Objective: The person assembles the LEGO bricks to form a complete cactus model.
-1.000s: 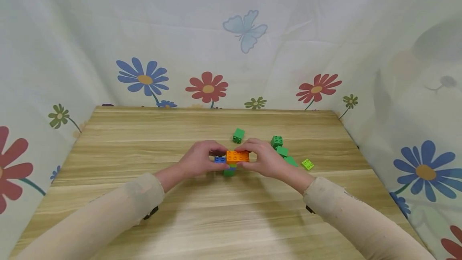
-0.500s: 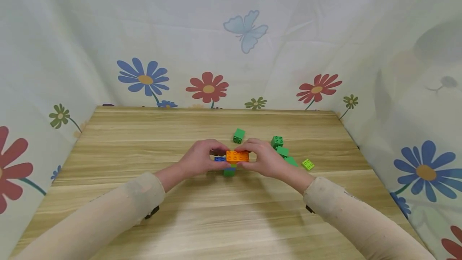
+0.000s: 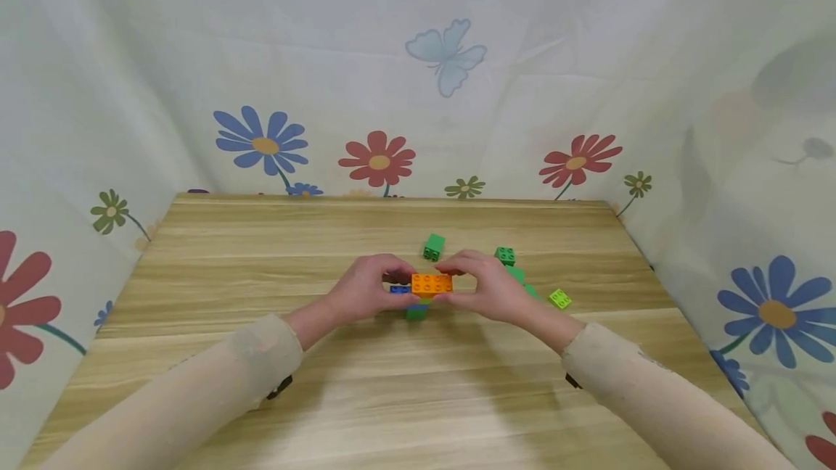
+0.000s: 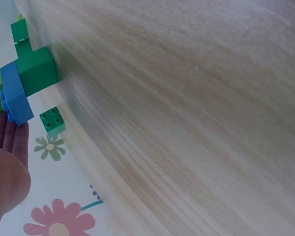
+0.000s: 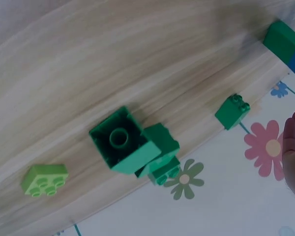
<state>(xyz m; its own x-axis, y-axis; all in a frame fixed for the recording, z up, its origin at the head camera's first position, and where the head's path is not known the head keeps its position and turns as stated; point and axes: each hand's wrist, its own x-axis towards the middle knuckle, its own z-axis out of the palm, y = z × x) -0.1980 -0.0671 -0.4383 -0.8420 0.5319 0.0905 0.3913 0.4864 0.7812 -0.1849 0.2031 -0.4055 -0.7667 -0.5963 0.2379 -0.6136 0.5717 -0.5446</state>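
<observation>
A small stack of toy building bricks stands mid-table in the head view: a green brick (image 3: 416,314) lowest, then a blue brick (image 3: 400,289) jutting left, a lime layer, and an orange brick (image 3: 431,284) on top. My left hand (image 3: 366,287) holds the stack from the left, thumb in front and fingers behind, around the orange brick's left end. From the other side, my right hand (image 3: 491,287) pinches the orange brick's right end between thumb and forefinger. The left wrist view shows green bricks (image 4: 37,71) under the blue one, fingers behind it.
A loose green brick (image 3: 434,246) lies behind the stack. Beyond the right hand are several more green bricks (image 5: 125,140), partly hidden by it in the head view. Farther right is a lime brick (image 3: 559,299). A flower-printed curtain (image 3: 313,78) borders the table (image 3: 274,231).
The right hand has shifted slightly right along the orange brick, covering more of the green bricks behind it. The left hand and the stack stay nearly where they were.
</observation>
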